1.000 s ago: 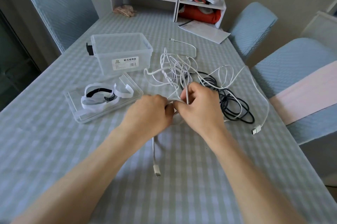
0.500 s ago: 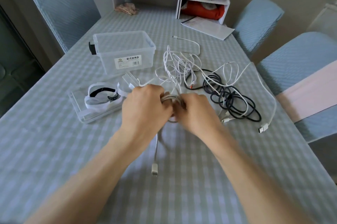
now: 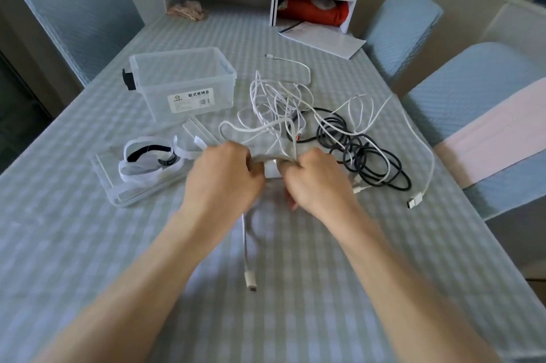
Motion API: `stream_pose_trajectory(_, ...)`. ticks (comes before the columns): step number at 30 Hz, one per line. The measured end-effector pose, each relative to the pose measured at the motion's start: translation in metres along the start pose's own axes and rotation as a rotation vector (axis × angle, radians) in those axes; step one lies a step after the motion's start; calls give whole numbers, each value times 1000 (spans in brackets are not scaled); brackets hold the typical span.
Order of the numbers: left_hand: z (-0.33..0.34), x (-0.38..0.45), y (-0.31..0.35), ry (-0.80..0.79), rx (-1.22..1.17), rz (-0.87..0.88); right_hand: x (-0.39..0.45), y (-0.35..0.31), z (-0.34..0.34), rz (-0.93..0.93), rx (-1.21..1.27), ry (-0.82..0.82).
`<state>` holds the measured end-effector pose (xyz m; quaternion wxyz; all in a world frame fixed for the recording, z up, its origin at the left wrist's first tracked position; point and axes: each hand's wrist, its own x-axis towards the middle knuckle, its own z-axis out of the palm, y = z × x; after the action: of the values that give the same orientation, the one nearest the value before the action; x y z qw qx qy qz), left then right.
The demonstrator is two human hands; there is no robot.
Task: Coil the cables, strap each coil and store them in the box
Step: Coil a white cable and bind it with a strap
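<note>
A person's two bare forearms reach forward over a table (image 3: 88, 259) covered in pale checked cloth. The left hand (image 3: 224, 176) and right hand (image 3: 317, 182) sit close together, fingers of both curled around a white cable (image 3: 267, 159) bunched between them; one plug end (image 3: 250, 281) hangs below the left hand toward the person. Just beyond the hands lies a loose tangle of white cables (image 3: 277, 102), with a black cable (image 3: 354, 149) heaped beyond the right hand. Beyond the left hand stands an open clear plastic box (image 3: 183, 79); its lid (image 3: 118, 191) lies to the left, holding straps (image 3: 147, 160).
</note>
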<state>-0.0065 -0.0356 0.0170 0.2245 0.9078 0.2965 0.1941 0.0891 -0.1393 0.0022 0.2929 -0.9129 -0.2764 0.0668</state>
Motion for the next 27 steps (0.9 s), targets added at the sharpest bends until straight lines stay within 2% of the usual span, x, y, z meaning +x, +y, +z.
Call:
stream_pose_trajectory(2,-4,6,-3,152,-25,47,-5,-5,4,-41,-20,-65)
stream_pose_trajectory(4,-4,10,-2,240,-181,30,-7,-12,4,-95,-49,-85)
stream_pose_trajectory(7,3,9,4,215,-364,-12,-11,-16,3,-108,-110,-145)
stream_pose_trajectory(9,6,10,3,163,-404,-49,-13,-12,1,-124,-146,-140)
stream_pose_trajectory(13,11,5,-2,119,-192,20,-5,-5,-9,-165,-141,14)
stream_pose_trajectory(17,17,-7,4,13,17,38,2,1,-9,-72,-4,36)
stream_pose_trajectory(20,17,-16,9,42,-23,96,1,4,-12,-21,117,22)
stream_pose_trajectory(24,11,-14,2,89,-238,114,-1,6,-15,-58,45,-79)
stream_pose_trajectory(27,6,-12,-6,238,-134,213,-5,3,-14,-100,-85,-154)
